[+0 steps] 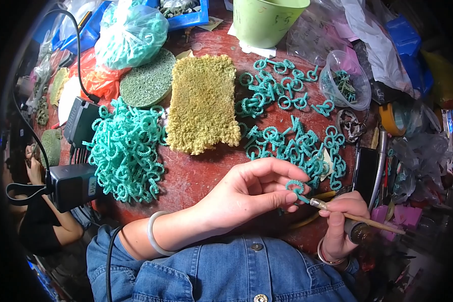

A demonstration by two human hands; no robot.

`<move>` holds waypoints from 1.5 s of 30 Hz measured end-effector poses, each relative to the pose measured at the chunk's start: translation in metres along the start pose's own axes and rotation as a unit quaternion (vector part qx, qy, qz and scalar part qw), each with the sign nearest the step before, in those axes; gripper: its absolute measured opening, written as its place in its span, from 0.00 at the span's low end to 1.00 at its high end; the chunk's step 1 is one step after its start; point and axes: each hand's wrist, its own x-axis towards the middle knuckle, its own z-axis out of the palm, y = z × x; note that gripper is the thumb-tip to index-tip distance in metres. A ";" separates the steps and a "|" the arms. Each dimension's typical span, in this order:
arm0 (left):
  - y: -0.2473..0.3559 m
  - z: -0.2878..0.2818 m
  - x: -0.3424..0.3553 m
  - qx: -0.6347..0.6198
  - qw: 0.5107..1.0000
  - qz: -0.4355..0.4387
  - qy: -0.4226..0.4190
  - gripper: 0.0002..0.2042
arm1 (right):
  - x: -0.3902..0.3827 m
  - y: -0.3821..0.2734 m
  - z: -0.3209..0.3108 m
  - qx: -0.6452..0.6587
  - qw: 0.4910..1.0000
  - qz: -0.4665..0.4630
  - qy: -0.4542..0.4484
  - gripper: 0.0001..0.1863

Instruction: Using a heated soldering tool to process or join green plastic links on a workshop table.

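Observation:
In my left hand [249, 194], a small teal ring-shaped piece with a short stem [293, 187] is pinched between thumb and fingers. My right hand [343, 216] grips a thin wooden-handled brush [372, 222] by its metal collar. The brush's tip meets the end of the teal piece's stem. Just beyond my hands lies a loose spread of similar teal ring pieces [274, 141]. A denser heap of them [126, 156] sits to the left. Between these groups, a rough yellow-green spongy block [202, 100] lies flat on the red table [186, 176].
A round green speckled disc [148, 78] and a plastic bag of teal pieces [132, 40] are at far left. Behind stand a light green bucket [269, 22] and a clear tub [365, 93]. Black cabled boxes [73, 186] flank the left heap. Another person's arm [65, 226] shows at left.

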 end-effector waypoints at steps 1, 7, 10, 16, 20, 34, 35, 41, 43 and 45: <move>-0.001 0.000 0.000 -0.001 1.000 0.004 -0.005 0.13 | 0.000 0.000 0.001 -0.001 1.000 0.000 0.000 0.06; -0.001 0.000 0.000 -0.002 1.000 0.008 -0.001 0.12 | -0.001 -0.004 0.004 0.019 0.998 0.040 0.036 0.07; 0.000 0.001 0.001 0.005 1.000 0.007 -0.004 0.12 | -0.001 0.000 0.002 0.009 1.000 0.001 0.029 0.07; 0.000 0.000 0.000 0.000 1.000 0.001 0.001 0.12 | 0.003 -0.004 -0.004 -0.015 1.000 -0.004 -0.007 0.06; 0.000 0.001 0.001 0.003 1.000 0.001 0.000 0.12 | 0.003 -0.004 -0.005 -0.013 1.000 0.010 0.002 0.06; 0.000 0.001 0.001 -0.002 1.000 0.010 0.000 0.11 | 0.003 -0.005 -0.004 -0.010 1.000 0.026 0.009 0.06; 0.000 0.001 0.001 -0.002 1.000 0.010 0.000 0.11 | 0.004 -0.005 -0.003 -0.011 1.000 0.013 0.004 0.06; 0.001 0.001 0.001 0.003 1.000 0.006 0.000 0.11 | 0.003 -0.005 -0.008 -0.018 1.000 0.008 -0.015 0.07; 0.000 0.001 0.001 -0.002 1.000 0.008 0.001 0.11 | 0.002 -0.005 -0.008 -0.021 1.000 0.016 -0.015 0.07; 0.000 0.000 0.001 -0.001 1.000 0.009 0.000 0.11 | 0.002 -0.006 -0.007 -0.027 0.999 0.018 -0.008 0.07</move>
